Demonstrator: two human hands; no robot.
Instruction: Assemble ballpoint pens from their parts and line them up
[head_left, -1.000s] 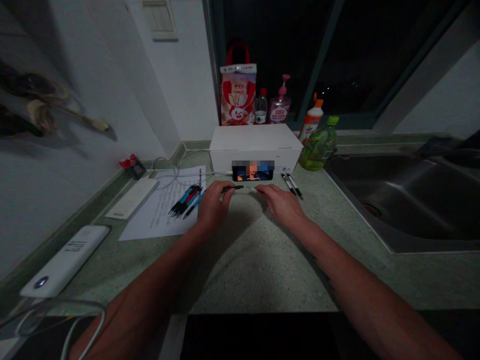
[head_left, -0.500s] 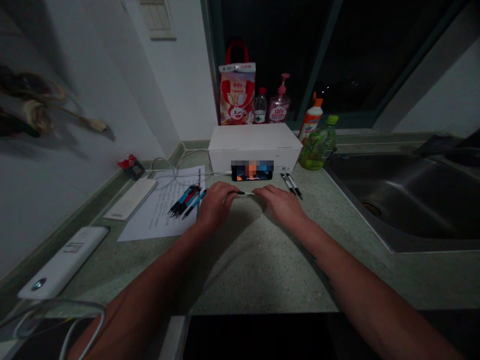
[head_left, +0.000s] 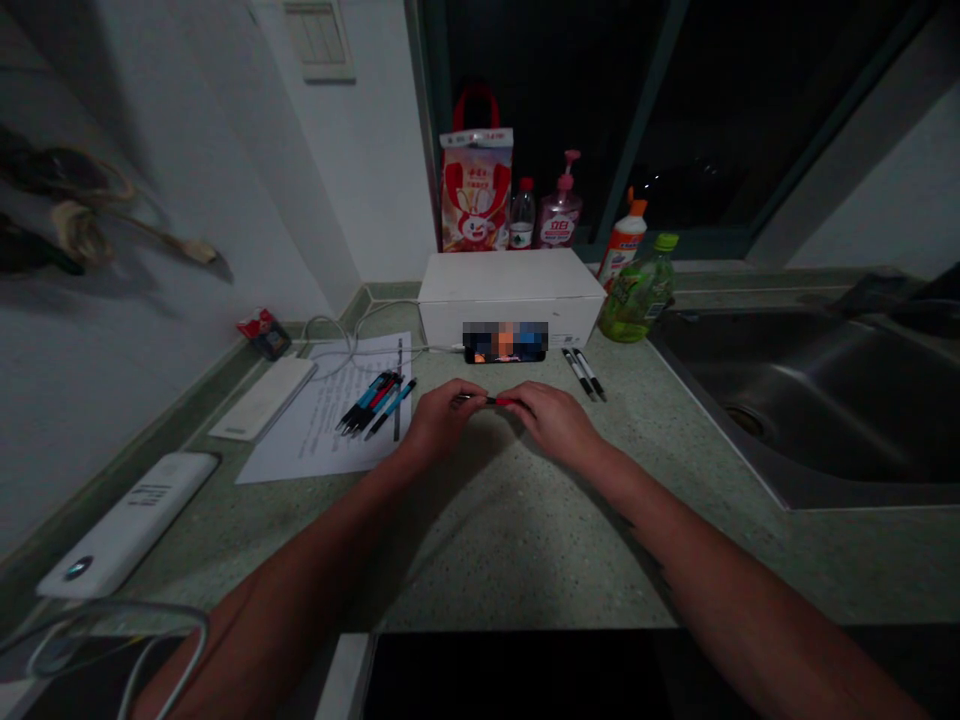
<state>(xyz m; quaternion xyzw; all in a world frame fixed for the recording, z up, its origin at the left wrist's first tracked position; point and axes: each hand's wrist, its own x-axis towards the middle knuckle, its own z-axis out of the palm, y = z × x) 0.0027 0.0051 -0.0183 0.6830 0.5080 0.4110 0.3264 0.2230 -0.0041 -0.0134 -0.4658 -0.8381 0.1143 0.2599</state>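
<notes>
My left hand and my right hand face each other above the countertop, fingers closed. Between them runs a slim pen, black on the left and red on the right. Each hand pinches one end, and the fingers cover much of it; whether it is in one piece I cannot tell. To the left, several blue, black and red pens lie on a printed sheet of paper. Two white-and-black pens lie side by side beyond my right hand.
A phone with a cable leans on a white box. Bottles and a red bag stand behind. A sink is at the right. White flat devices and a cable sit at the left.
Both hands have come slightly nearer to me and closer together. The piece showing between them was black and white; now black and red shows there.
</notes>
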